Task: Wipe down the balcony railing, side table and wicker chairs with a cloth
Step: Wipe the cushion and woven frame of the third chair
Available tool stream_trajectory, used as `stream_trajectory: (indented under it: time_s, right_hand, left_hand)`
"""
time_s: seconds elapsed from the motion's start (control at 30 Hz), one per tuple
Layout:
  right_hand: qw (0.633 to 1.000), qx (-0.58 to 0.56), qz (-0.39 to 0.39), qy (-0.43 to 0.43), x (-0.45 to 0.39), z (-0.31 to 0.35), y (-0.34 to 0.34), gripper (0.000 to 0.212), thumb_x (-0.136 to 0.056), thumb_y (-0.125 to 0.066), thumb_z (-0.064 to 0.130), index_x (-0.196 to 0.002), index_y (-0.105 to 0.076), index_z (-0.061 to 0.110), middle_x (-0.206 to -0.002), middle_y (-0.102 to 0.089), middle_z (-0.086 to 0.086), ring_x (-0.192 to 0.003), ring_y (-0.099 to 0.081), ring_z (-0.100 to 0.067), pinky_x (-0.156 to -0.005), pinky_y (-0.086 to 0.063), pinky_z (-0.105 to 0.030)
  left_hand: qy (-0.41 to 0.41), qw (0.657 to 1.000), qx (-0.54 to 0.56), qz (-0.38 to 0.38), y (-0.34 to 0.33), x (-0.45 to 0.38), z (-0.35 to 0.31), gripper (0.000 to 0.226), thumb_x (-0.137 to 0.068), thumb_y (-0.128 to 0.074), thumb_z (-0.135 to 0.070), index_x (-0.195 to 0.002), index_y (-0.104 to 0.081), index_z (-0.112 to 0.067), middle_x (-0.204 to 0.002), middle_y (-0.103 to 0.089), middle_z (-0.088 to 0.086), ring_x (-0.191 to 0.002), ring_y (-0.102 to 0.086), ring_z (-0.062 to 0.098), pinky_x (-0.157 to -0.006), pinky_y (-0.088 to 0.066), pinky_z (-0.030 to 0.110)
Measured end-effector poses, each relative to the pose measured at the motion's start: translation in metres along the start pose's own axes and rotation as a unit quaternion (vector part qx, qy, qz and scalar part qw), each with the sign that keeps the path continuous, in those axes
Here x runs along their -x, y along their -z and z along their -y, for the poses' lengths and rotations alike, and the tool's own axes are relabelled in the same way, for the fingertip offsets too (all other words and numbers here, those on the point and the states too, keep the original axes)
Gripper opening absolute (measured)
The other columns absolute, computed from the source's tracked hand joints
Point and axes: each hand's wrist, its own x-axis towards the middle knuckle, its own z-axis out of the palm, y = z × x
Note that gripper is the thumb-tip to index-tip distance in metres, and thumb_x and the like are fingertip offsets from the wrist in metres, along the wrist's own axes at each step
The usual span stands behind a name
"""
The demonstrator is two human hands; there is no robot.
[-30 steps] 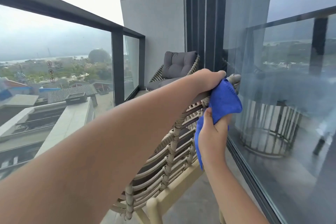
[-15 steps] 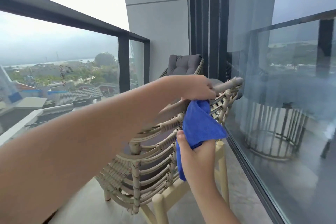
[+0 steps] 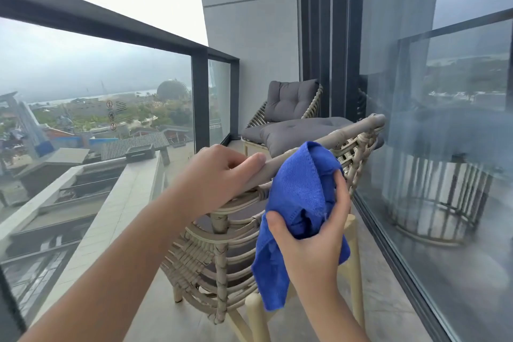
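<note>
A beige wicker chair (image 3: 222, 253) stands in front of me with its back toward me. My left hand (image 3: 219, 172) grips the chair's top rail, fingers curled over it. My right hand (image 3: 313, 233) holds a blue cloth (image 3: 299, 197) bunched against the rail just right of the left hand; a long corner hangs down behind the chair back. A second wicker chair (image 3: 288, 108) with grey cushions stands farther away against the wall. The dark metal railing (image 3: 111, 25) with glass panels runs along the left.
A glass sliding door (image 3: 444, 161) with a dark frame closes the right side and mirrors the chair. A grey concrete wall (image 3: 249, 50) ends the balcony. The tiled floor (image 3: 388, 300) shows between chair and door.
Both hands have slid back along the top rail toward me, cloth with them. The right hand now holds the cloth higher against the rail, and the view has pulled back.
</note>
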Motion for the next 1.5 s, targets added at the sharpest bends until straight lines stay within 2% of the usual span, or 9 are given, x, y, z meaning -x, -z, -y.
stream_trajectory:
  time_s: [0.17,0.3,0.43,0.57,0.67,0.73,1.0,1.3,1.5]
  right_hand:
    - [0.997,0.054,-0.036,-0.036,-0.016,-0.016,-0.014,0.088,-0.069,-0.078,0.056,-0.143,-0.047,0.02,-0.139,-0.047,0.004,-0.13,-0.045,-0.004,-0.102,-0.039,-0.012]
    - [0.996,-0.049,-0.063,-0.044,-0.009,-0.011,-0.021,0.064,-0.076,-0.087,0.006,-0.129,-0.052,0.017,-0.12,-0.062,0.005,-0.107,-0.062,-0.009,-0.084,-0.051,-0.018]
    - [0.998,-0.036,-0.051,0.012,0.017,-0.01,-0.026,0.075,-0.067,-0.082,-0.012,-0.126,-0.053,0.026,-0.133,-0.053,-0.015,-0.122,-0.059,-0.032,-0.095,-0.056,-0.043]
    - [0.997,0.004,0.012,0.074,0.03,-0.01,-0.021,0.062,-0.072,-0.077,0.011,-0.124,-0.052,0.033,-0.136,-0.051,-0.003,-0.126,-0.057,-0.02,-0.102,-0.05,-0.031]
    - [0.999,-0.051,-0.017,-0.008,0.007,-0.011,0.001,0.078,-0.07,-0.078,-0.014,-0.128,-0.055,0.032,-0.129,-0.059,-0.01,-0.119,-0.063,-0.028,-0.096,-0.055,-0.044]
    - [0.993,-0.079,-0.073,-0.058,-0.02,-0.014,0.02,0.074,-0.074,-0.076,-0.021,-0.131,-0.056,0.021,-0.117,-0.068,0.005,-0.107,-0.067,-0.012,-0.087,-0.055,-0.024]
    - [0.957,-0.012,-0.201,-0.208,-0.161,-0.106,0.094,0.027,-0.096,-0.071,0.017,-0.117,-0.055,0.022,-0.109,-0.067,0.007,-0.095,-0.067,-0.008,-0.084,-0.049,-0.026]
    - [0.901,-0.03,-0.159,-0.403,-0.248,-0.241,0.115,0.061,-0.073,-0.069,0.069,-0.112,-0.068,0.022,-0.107,-0.075,-0.008,-0.09,-0.071,-0.028,-0.083,-0.054,-0.039]
    - [0.913,-0.011,-0.207,-0.35,-0.21,-0.185,0.071,0.032,-0.1,-0.061,0.027,-0.13,-0.061,0.015,-0.117,-0.067,-0.002,-0.108,-0.063,-0.024,-0.083,-0.046,-0.031]
  left_hand:
    - [-0.008,1.0,0.018,-0.022,0.0,-0.001,0.004,0.061,-0.103,-0.054,-0.049,-0.058,-0.041,-0.01,-0.053,-0.027,0.001,-0.048,-0.027,0.013,-0.053,-0.025,0.033]
    - [-0.007,0.999,0.022,-0.039,-0.001,0.002,0.001,0.062,-0.101,-0.056,-0.049,-0.056,-0.038,-0.01,-0.052,-0.024,0.001,-0.049,-0.025,0.014,-0.053,-0.024,0.033]
    - [0.0,0.999,0.011,-0.053,-0.003,0.005,0.005,0.065,-0.1,-0.055,-0.055,-0.057,-0.034,-0.011,-0.053,-0.023,0.003,-0.051,-0.024,0.016,-0.055,-0.024,0.034]
    - [0.001,0.998,0.005,-0.057,-0.004,0.005,0.004,0.067,-0.098,-0.052,-0.063,-0.056,-0.047,-0.011,-0.058,-0.034,0.017,-0.052,-0.027,0.014,-0.054,-0.028,0.034]
    - [0.01,0.998,0.011,-0.063,-0.005,0.006,0.003,0.064,-0.098,-0.054,-0.06,-0.055,-0.049,-0.013,-0.051,-0.03,0.007,-0.048,-0.029,0.014,-0.052,-0.027,0.032]
    - [0.013,0.998,0.007,-0.064,-0.005,0.005,0.003,0.063,-0.096,-0.054,-0.065,-0.059,-0.065,-0.016,-0.05,-0.04,0.009,-0.045,-0.035,0.012,-0.051,-0.031,0.03]
    - [0.012,0.997,0.017,-0.068,-0.005,0.002,0.005,0.064,-0.094,-0.053,-0.064,-0.06,-0.065,-0.011,-0.051,-0.042,0.012,-0.044,-0.035,0.013,-0.05,-0.03,0.027]
    - [-0.009,0.997,0.028,-0.073,-0.008,0.001,0.005,0.065,-0.094,-0.056,-0.059,-0.055,-0.06,-0.008,-0.051,-0.039,0.013,-0.044,-0.032,0.013,-0.048,-0.032,0.021]
    - [-0.001,0.996,0.027,-0.081,-0.007,0.0,0.005,0.067,-0.094,-0.059,-0.056,-0.049,-0.05,-0.007,-0.047,-0.027,0.006,-0.044,-0.027,0.012,-0.047,-0.027,0.024]
